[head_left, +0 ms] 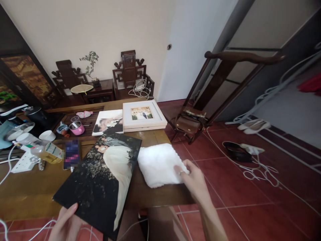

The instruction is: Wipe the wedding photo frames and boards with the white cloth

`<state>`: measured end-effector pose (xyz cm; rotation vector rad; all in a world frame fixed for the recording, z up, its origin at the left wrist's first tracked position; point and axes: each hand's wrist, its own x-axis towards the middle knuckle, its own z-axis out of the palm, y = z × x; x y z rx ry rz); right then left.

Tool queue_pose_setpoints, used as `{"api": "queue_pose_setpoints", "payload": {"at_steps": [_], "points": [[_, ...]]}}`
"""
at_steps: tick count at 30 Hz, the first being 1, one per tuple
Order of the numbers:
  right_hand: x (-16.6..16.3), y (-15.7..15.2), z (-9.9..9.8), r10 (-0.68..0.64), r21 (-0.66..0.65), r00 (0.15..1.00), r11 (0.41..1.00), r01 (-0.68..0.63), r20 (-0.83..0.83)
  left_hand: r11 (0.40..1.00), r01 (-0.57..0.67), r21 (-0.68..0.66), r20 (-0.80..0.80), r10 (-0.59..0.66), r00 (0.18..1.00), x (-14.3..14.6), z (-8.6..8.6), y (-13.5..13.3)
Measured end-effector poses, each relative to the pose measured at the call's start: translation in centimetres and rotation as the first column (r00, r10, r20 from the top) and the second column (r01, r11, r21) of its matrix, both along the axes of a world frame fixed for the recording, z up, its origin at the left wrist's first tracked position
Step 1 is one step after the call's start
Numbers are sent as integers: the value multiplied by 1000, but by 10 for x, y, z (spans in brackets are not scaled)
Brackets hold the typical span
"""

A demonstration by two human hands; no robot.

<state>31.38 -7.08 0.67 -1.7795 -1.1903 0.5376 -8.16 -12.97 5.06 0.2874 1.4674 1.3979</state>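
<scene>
– Two grips?
– Yes: the left hand [67, 219] holds a black rectangular photo panel [85, 190] by its lower edge, tilted over the brown wooden table [27, 197]; the right hand [193, 177] grasps a folded, fluffy white cloth [157, 165]

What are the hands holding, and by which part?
Left hand: the photo panel, by its lower edge. Right hand: the white cloth, by its right edge.

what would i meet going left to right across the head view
white power strip → large dark photo → white cloth → right hand → pale shoes → red cloth
</scene>
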Motion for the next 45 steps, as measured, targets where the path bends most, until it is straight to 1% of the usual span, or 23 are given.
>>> {"api": "queue_pose_setpoints", "payload": {"at_steps": [1,3,5,8,10,15,19,23,25,26,28,29,30,31,32,33,35,36,37,38,39,42,45], "points": [[4,-2,2,40,20,990,999,-38,-137,1000,5,-10,-8,-6,1000,-4,-4,-3],[9,-1,6,116,57,926,993,-102,-360,1000,21,-18,-6,-21,1000,-9,-10,-8],[12,5,12,132,22,877,990,-138,-461,999,41,1,20,-41,999,-9,-12,-11],[13,17,16,106,-97,885,981,-167,-454,998,54,43,56,-56,997,-1,-9,-10],[15,21,16,148,-118,889,969,-218,-433,996,76,42,75,-79,994,4,-7,-9],[20,18,18,323,33,859,940,-338,-397,995,102,-5,103,-101,989,3,-9,-4],[22,26,21,411,125,843,911,-393,-346,992,123,-22,105,-120,987,0,-12,-3],[28,46,9,444,210,827,895,-393,-345,991,129,-22,121,-125,985,-2,-12,0],[31,52,1,418,218,871,903,-369,-256,992,122,-26,139,-117,983,-5,-11,4],[31,53,-1,385,203,908,914,-351,-165,993,117,-25,142,-112,983,-6,-11,6],[27,47,0,260,184,961,944,-273,93,995,102,-20,141,-98,985,-6,-9,10],[23,40,3,189,202,956,951,-236,225,996,92,-15,137,-89,987,-5,-8,11],[17,30,7,139,240,931,944,-227,336,997,80,-8,124,-79,989,-4,-7,13],[11,19,11,118,290,900,922,-256,419,997,73,-2,105,-72,992,-2,-5,14],[4,8,14,135,337,865,883,-326,483,997,72,-1,78,-71,994,1,-4,14],[-3,-4,16,190,353,817,832,-429,544,997,78,-2,48,-78,996,3,-4,14],[-15,-23,14,325,291,679,722,-628,658,995,101,-5,-15,-101,995,9,-4,13],[-19,-29,11,369,230,608,691,-685,703,994,105,1,-44,-105,993,11,-5,13],[-23,-32,7,394,165,553,686,-709,734,995,103,11,-69,-102,992,12,-6,12],[-26,-32,3,398,114,524,705,-700,753,995,100,25,-88,-98,991,13,-8,11],[-29,-30,-1,383,87,522,739,-668,762,994,103,35,-97,-99,990,14,-9,10],[-41,-16,-7,295,82,564,833,-547,771,989,143,36,-97,-138,986,15,-13,9],[-59,2,-6,218,51,568,907,-419,794,988,147,46,-101,-142,985,17,-13,9]]}}
